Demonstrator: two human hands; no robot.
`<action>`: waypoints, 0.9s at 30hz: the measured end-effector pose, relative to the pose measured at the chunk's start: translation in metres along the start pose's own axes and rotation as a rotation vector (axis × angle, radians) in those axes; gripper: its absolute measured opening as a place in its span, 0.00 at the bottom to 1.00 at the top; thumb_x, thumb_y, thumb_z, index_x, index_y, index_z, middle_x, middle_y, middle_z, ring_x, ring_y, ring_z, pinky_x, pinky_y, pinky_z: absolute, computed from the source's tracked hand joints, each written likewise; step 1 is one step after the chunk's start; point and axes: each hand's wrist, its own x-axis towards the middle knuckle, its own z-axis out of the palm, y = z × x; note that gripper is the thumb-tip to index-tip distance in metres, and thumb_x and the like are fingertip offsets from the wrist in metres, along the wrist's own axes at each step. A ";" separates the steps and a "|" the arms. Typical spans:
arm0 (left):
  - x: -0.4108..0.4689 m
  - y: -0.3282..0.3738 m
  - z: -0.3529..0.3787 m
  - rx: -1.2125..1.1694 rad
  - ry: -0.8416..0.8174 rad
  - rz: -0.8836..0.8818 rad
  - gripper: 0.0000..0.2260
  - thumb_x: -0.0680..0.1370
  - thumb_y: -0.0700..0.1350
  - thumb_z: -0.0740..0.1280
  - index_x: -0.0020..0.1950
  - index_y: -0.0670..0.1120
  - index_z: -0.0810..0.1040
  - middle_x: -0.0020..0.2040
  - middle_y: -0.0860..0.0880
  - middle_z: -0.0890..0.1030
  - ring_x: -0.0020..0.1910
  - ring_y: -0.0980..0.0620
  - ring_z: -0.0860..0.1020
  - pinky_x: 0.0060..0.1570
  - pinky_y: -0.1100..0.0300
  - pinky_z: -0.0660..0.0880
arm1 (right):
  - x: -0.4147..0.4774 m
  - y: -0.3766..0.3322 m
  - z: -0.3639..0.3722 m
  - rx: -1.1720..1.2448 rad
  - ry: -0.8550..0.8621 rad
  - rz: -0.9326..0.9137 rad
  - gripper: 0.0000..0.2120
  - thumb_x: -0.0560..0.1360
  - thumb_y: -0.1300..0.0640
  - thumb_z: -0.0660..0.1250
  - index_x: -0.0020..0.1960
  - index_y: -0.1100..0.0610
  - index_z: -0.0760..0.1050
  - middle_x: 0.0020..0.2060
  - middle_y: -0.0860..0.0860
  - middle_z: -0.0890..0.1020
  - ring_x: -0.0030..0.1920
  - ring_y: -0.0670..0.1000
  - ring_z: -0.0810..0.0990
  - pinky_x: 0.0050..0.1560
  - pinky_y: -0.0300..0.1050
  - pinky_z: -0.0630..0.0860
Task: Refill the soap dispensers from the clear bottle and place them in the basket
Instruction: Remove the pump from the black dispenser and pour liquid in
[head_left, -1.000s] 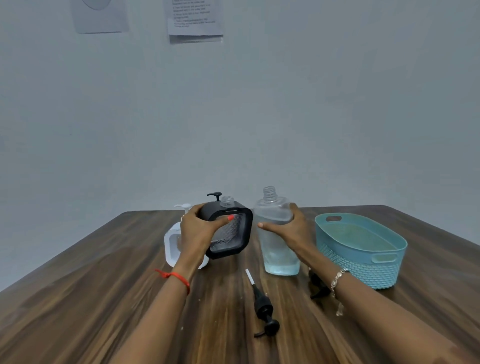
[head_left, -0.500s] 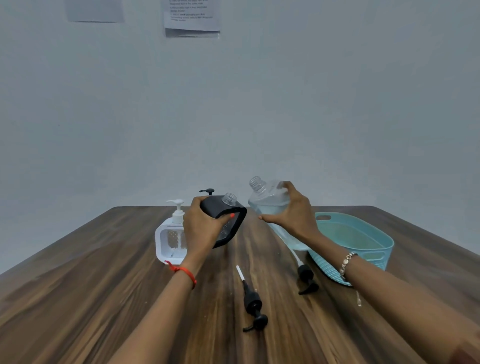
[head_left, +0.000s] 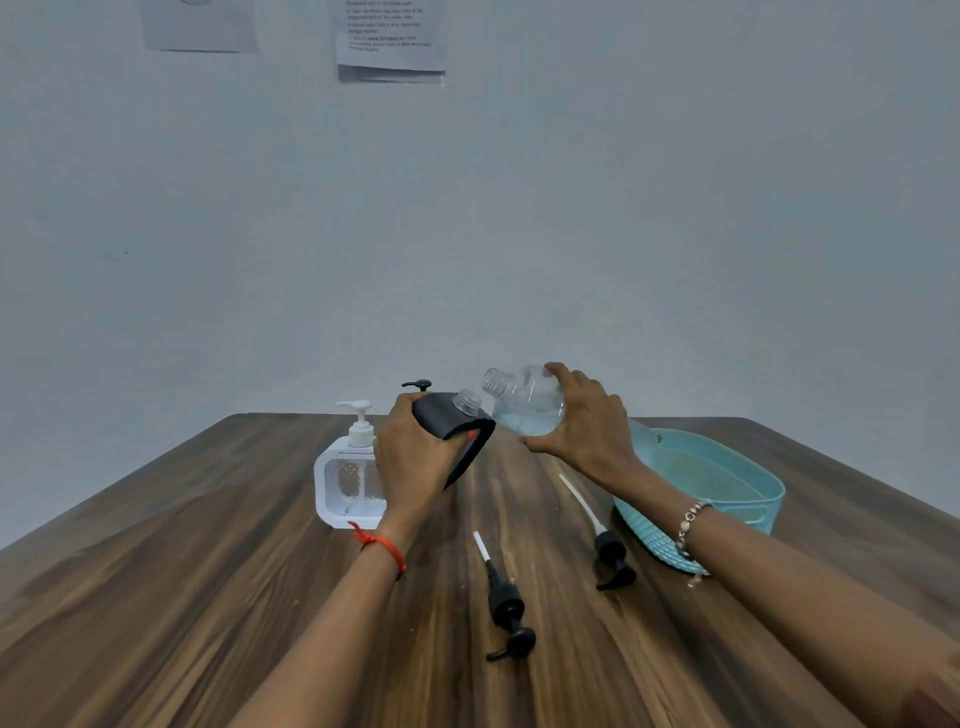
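Observation:
My left hand (head_left: 415, 457) grips the black soap dispenser (head_left: 465, 434), tilted with its open clear neck toward the right. My right hand (head_left: 582, 423) holds the clear bottle (head_left: 522, 400) lifted off the table and tipped left, its open mouth just above the dispenser's neck; pale blue liquid lies in its lower part. A white soap dispenser (head_left: 348, 478) with its pump on stands to the left, partly behind my left hand. The teal basket (head_left: 737, 488) sits at the right, partly hidden by my right forearm.
Two loose black pump heads with white tubes lie on the wooden table (head_left: 182, 597): one near the middle front (head_left: 506, 610), one beside the basket (head_left: 610, 556). Another black pump top (head_left: 417, 385) shows behind my left hand. Papers hang on the wall behind.
My right hand lifted the clear bottle off the table and tipped it left toward the black dispenser. My left hand tilted the black dispenser, uncovering the white one.

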 end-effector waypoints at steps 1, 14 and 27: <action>-0.001 0.001 -0.001 -0.004 0.004 -0.001 0.25 0.62 0.46 0.78 0.56 0.44 0.76 0.51 0.45 0.81 0.51 0.45 0.78 0.50 0.50 0.75 | 0.001 0.000 0.000 -0.024 -0.002 -0.010 0.38 0.60 0.46 0.75 0.66 0.53 0.66 0.52 0.53 0.77 0.52 0.57 0.75 0.48 0.49 0.67; -0.002 0.006 -0.004 -0.034 0.016 0.025 0.27 0.61 0.49 0.79 0.57 0.46 0.76 0.54 0.49 0.81 0.53 0.49 0.78 0.53 0.49 0.75 | 0.003 0.000 -0.001 -0.192 -0.028 -0.085 0.39 0.63 0.41 0.73 0.69 0.52 0.63 0.55 0.53 0.75 0.53 0.56 0.73 0.49 0.49 0.65; -0.006 0.005 -0.005 -0.011 0.021 0.013 0.24 0.61 0.49 0.79 0.54 0.46 0.76 0.50 0.48 0.81 0.49 0.47 0.78 0.46 0.55 0.75 | 0.003 -0.007 -0.010 -0.256 -0.061 -0.103 0.37 0.64 0.46 0.73 0.69 0.52 0.62 0.54 0.54 0.75 0.53 0.57 0.73 0.52 0.52 0.67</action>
